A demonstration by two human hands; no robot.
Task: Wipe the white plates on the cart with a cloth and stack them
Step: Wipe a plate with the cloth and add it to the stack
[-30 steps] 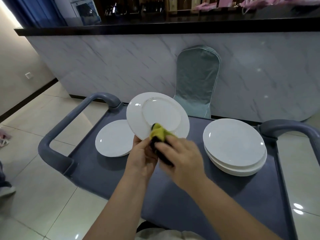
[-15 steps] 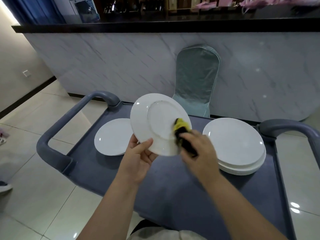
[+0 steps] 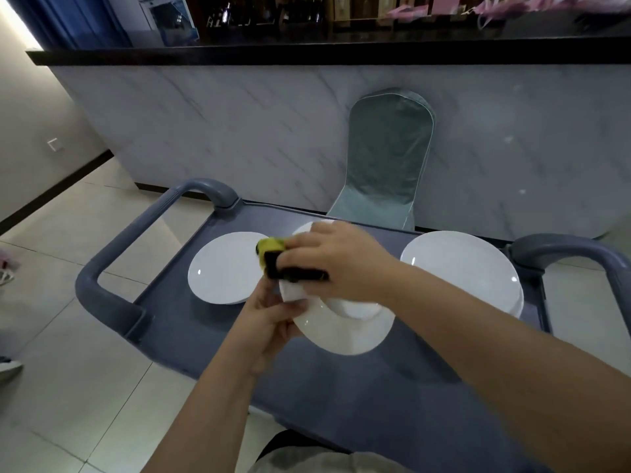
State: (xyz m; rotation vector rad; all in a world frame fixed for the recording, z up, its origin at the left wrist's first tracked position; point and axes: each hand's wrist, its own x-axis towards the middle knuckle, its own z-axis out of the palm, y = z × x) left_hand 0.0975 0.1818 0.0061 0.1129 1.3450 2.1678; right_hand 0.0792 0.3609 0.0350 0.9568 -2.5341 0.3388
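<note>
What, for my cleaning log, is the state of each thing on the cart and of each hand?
held plate: lifted off the cart, tilted, being wiped.
cloth: bunched, pressed against the held plate.
left hand: grips the held plate's rim.
right hand: holds the cloth.
left plate: flat on the cart, alone.
right stack: plates piled flat on the cart.

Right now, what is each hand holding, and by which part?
The left hand grips the round white plate by its left rim; the right hand holds the yellow-and-black cloth, its yellow end sticking out.
</note>
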